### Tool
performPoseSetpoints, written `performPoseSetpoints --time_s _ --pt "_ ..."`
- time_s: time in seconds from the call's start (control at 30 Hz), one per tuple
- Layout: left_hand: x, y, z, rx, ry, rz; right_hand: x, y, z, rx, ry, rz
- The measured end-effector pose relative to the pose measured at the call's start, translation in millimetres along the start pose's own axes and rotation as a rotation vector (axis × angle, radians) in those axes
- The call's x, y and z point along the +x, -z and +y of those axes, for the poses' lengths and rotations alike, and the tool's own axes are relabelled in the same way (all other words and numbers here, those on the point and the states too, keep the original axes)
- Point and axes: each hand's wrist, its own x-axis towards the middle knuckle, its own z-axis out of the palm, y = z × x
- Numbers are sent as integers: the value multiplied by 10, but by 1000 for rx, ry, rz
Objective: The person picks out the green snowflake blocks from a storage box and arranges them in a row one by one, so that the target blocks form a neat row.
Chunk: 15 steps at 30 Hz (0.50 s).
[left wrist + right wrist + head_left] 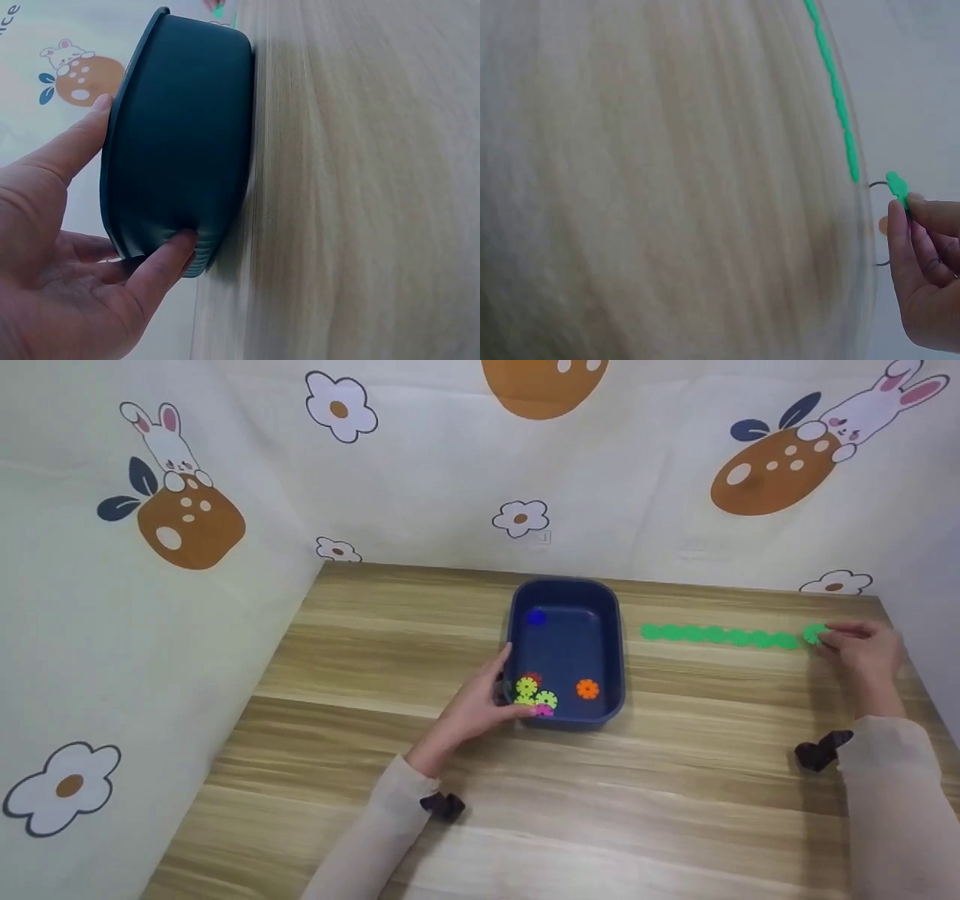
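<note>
My right hand (866,649) pinches a green notched disc (814,634) between thumb and fingertips; the right wrist view also shows this green disc (898,187). Left of it, a row of several green discs (712,634) lies along the table, its right end close to the held disc. My left hand (472,697) grips the near left corner of a dark blue plastic bin (616,660), thumb at the near rim and fingers along the left side. In the left wrist view, fingertips press the outer wall of the bin (180,127).
Inside the bin lie an orange disc (587,688), a blue disc (535,617) and a small heap of yellow-green discs (527,686) with red and pink ones. The wood-grain table (600,810) meets a printed cloth backdrop (435,472) at the back and sides.
</note>
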Motion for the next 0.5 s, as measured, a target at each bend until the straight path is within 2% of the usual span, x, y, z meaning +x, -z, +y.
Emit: performPoseSetpoints --time_s 0.03,0.1,0.27,0.37,0.43,0.5 --pt "-2 2 1 4 -4 1 19 5 17 19 -23 7" --pt "2 4 7 11 -11 0 27 18 47 -13 -45 30" --pt "14 30 16 12 -12 -1 -25 -19 55 -359 19 81" --pt "31 34 15 10 -6 -4 -61 -36 37 -517 41 81" --pt "39 32 12 13 -7 -6 -66 -31 43 -558 46 71" --pt "35 29 4 14 -5 -7 -63 -21 58 -551 56 59"
